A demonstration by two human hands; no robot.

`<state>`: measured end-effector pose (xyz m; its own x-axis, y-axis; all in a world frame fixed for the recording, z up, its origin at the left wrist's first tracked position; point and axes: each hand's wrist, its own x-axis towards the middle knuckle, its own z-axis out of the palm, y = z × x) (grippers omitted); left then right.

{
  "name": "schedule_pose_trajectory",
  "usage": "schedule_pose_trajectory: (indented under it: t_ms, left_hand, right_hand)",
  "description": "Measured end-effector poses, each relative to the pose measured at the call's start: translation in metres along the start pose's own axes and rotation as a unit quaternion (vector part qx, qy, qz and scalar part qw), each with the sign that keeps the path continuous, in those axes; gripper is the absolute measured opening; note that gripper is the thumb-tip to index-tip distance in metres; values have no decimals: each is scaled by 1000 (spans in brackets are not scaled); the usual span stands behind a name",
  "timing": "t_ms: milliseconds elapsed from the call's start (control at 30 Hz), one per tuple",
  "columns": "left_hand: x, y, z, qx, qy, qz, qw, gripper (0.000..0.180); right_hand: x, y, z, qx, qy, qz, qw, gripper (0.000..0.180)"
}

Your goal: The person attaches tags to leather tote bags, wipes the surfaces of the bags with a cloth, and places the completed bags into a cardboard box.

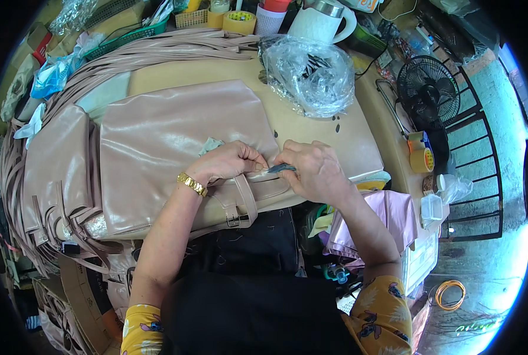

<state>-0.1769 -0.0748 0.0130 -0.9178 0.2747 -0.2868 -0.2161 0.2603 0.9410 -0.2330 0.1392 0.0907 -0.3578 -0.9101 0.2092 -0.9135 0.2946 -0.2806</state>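
— Now, what is being held by the hands?

— A small dark tool (282,168) is being pinched in the right hand (313,171), with its tip being pressed toward the seam of the pink bag (169,148). The left hand (228,161) is being kept clenched on the bag's edge, fingertips almost touching those of the right hand. A gold watch (192,184) is being worn on the left wrist.

— And where is the bag being kept?

— It is being laid flat on the bench (329,133), its near edge hanging toward the person. A strap (244,198) with a metal buckle (234,220) is being left draped just under the left hand.

— What else is being shown around it?

— A second pink panel (57,165) is being kept to the left, and long pink strips (157,50) are being piled along the far and left sides. A crumpled clear plastic bag (308,74) is being left on the bench beyond the hands. Tape rolls (420,158) and a black fan (428,92) are being kept to the right, a white kettle (320,21) at the far end. What kind of tool it is cannot be told.
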Motion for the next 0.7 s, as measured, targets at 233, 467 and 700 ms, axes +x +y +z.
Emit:
schedule_pose_trajectory:
  t_ms: [233,467,700]
  left_hand:
    - [5,-12,-2,-38,-14,-5,999,15]
    - [3,-8,-1,-40,-9,-11,999,16]
    - [-3,-9,0,-50,-12,29,998,17]
  right_hand:
    - [-5,18,24,226,123,66,964,29]
    - [-8,1,63,119,171,82,975,12]
    - [-16,28,64,181,232,208,933,19]
